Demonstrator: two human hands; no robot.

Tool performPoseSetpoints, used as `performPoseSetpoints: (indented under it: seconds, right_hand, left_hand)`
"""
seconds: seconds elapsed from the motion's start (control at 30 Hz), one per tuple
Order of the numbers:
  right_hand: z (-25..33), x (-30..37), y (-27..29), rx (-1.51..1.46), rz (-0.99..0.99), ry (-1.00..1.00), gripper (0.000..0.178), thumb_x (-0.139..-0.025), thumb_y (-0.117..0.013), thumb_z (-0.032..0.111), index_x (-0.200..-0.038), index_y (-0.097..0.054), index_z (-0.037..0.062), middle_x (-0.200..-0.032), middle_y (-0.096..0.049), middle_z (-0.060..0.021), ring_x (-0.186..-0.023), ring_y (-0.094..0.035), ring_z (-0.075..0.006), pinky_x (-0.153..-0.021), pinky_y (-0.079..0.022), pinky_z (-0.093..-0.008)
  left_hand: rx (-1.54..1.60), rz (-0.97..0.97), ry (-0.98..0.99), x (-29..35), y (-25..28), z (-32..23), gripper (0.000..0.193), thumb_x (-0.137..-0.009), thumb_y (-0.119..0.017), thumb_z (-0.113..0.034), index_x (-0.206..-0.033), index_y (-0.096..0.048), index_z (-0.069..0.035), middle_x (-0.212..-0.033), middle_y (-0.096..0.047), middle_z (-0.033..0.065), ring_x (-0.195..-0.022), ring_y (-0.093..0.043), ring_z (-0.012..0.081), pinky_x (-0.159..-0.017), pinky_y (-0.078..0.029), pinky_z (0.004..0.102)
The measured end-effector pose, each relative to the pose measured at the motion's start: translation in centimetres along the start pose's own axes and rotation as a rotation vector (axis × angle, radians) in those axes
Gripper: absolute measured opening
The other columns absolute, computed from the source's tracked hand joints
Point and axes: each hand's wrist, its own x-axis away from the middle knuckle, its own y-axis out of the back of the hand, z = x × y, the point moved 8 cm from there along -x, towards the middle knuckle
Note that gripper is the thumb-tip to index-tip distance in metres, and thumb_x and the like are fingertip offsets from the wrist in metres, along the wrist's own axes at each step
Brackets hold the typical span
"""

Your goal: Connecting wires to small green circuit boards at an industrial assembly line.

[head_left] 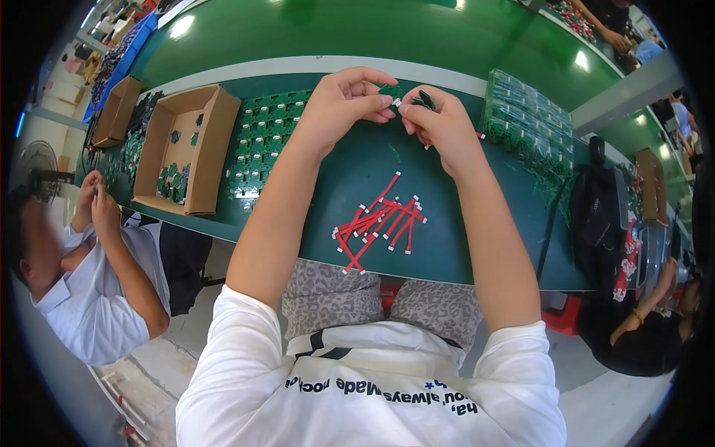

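Observation:
My left hand pinches a small green circuit board between thumb and fingers above the far part of the bench. Close beside it, my right hand is closed, its thumb tip by a white connector at the board's edge. Dark green pieces stick up from the right fingers. Red cable with a white plug shows past that hand; most of what it holds is hidden. Between my forearms, a loose pile of red cables with white plugs lies on the green bench.
To the left stand rows of green circuit boards and a cardboard box with boards inside. Stacked green boards rise at the right, before a black bag. Co-workers sit at left and right. A green conveyor runs behind.

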Motion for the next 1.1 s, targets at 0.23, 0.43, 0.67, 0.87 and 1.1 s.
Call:
performPoseSetpoints:
  seconds: [0.23,0.43,0.67,0.87,1.1]
  right_hand:
    - [0.18,0.0,-0.09,-0.025,0.019,0.008,0.009,-0.083,-0.06,0.014,-0.079,-0.056,0.0072,-0.061,-0.053,0.0015,-0.047,-0.037,-0.0025,-0.044,-0.027,-0.0193]
    - [0.02,0.03,-0.25,-0.034,0.033,0.019,0.009,-0.084,-0.061,0.014,-0.079,-0.056,0.0075,-0.061,-0.053,0.0014,-0.047,-0.038,-0.0024,-0.043,-0.027,-0.0192]
    - [0.1,0.25,-0.41,0.007,0.019,0.019,0.009,-0.085,-0.06,0.013,-0.082,-0.055,0.0073,-0.063,-0.054,0.0008,-0.05,-0.04,-0.0039,-0.044,-0.03,-0.0197]
    - [-0.1,0.3,-0.54,0.078,0.019,0.053,0.011,-0.086,-0.059,0.014,-0.081,-0.056,0.005,-0.065,-0.057,-0.0011,-0.056,-0.046,-0.006,-0.048,-0.033,-0.0222]
    - [-0.33,0.57,-0.83,0.111,0.015,0.018,0.01,-0.085,-0.058,0.012,-0.081,-0.054,0.0042,-0.064,-0.056,-0.0017,-0.057,-0.047,-0.0067,-0.049,-0.036,-0.0237]
  left_hand:
    - [0.027,-0.005,0.009,-0.11,0.21,0.38,0.023,-0.082,-0.063,-0.005,-0.105,-0.061,0.0,-0.082,-0.065,0.0068,-0.075,-0.065,0.014,-0.07,-0.053,0.0245]
    - [0.011,0.002,0.017,-0.15,0.27,0.5,0.02,-0.082,-0.065,-0.005,-0.101,-0.061,0.001,-0.083,-0.066,0.0085,-0.075,-0.066,0.0144,-0.07,-0.053,0.0246]
    - [0.02,0.033,0.027,-0.1,0.53,0.48,0.02,-0.08,-0.066,-0.005,-0.099,-0.061,0.001,-0.083,-0.066,0.0084,-0.074,-0.066,0.0144,-0.07,-0.053,0.0243]
    - [0.022,0.044,0.048,-0.07,0.58,0.69,0.02,-0.08,-0.067,-0.005,-0.098,-0.061,0.0,-0.081,-0.066,0.0078,-0.072,-0.066,0.0138,-0.069,-0.053,0.0239]
    - [0.004,0.075,0.058,-0.1,0.62,0.9,0.018,-0.08,-0.066,-0.004,-0.096,-0.061,0.0,-0.08,-0.066,0.0079,-0.071,-0.065,0.0127,-0.068,-0.053,0.0236]
